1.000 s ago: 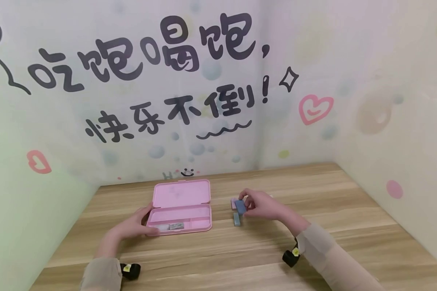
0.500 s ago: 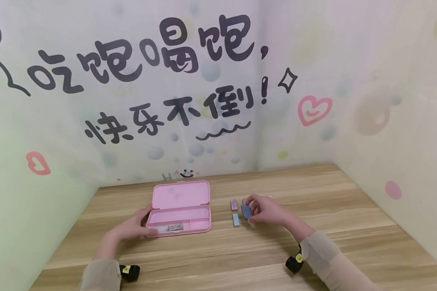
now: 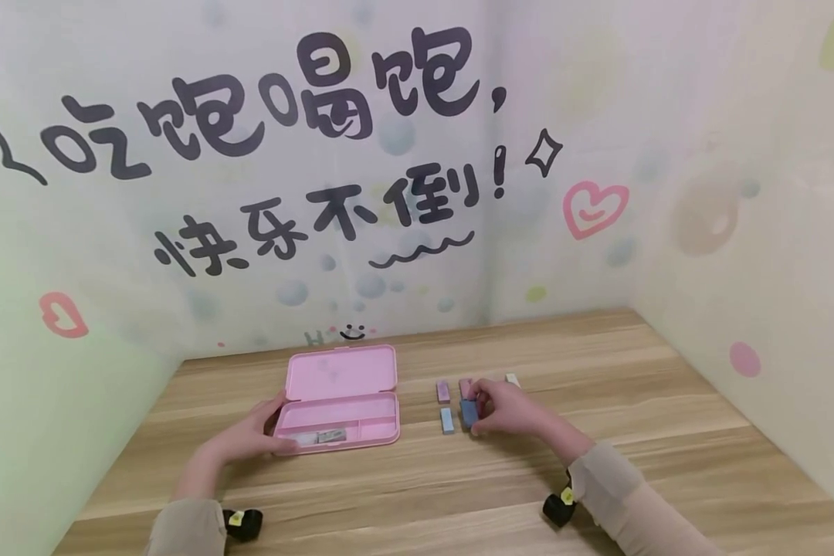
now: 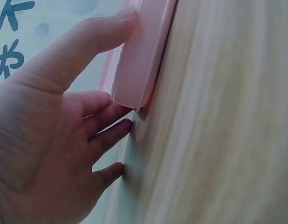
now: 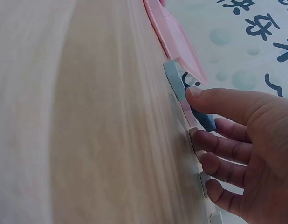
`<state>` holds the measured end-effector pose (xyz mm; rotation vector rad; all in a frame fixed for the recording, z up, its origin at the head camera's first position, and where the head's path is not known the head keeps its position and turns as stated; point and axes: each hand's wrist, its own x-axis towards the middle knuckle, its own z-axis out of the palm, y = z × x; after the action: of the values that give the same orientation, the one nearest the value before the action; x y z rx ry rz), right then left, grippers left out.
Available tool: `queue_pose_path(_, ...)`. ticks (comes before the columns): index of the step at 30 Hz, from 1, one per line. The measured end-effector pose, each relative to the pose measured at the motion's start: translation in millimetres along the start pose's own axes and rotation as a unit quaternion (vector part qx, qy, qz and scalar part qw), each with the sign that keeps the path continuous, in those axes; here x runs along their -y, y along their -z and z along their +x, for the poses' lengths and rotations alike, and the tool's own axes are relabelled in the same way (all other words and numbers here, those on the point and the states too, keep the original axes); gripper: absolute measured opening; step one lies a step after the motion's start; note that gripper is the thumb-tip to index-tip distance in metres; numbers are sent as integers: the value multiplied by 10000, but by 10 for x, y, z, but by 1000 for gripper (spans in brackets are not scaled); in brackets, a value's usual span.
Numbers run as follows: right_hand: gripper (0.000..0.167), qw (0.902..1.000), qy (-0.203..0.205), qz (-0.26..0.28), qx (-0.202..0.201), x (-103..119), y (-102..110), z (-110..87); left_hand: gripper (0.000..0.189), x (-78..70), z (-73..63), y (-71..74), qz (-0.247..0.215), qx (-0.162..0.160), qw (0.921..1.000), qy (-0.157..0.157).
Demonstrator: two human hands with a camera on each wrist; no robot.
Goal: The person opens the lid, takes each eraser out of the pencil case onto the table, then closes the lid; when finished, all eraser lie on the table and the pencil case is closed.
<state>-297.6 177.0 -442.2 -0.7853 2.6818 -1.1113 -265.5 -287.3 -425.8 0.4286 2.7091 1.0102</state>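
Note:
A pink pencil case lies with its lid folded back on the wooden table. My left hand grips its left end, thumb on the near side and fingers around the corner. In the right hand, a small dark blue block is pinched between thumb and fingers, low over the table. Beside it on the left is a light blue block. Behind these two sit a purple block and a pink block, the latter partly covered by the right hand's fingers.
Inside the case's front compartment lies a grey-and-white piece. A white block sits behind the right hand. The wooden table meets a printed wall at the back.
My right hand has carried the dark blue block away from the purple one, rightward and toward me, beside the light blue block. The pink block has come into sight. The left hand keeps its hold.

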Motion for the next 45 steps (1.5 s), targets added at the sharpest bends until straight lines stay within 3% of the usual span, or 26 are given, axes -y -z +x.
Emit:
queue_pose_path(13, 42, 9997, -16, -258, -46, -14, -10, -16, 108, 32, 8, -10, -38, -23, 10000, 51)
queue_pose_path(45, 41, 9997, -153, -187, 12, -49, -40, -18, 109, 55, 14, -4, -1, -32, 9999, 97)
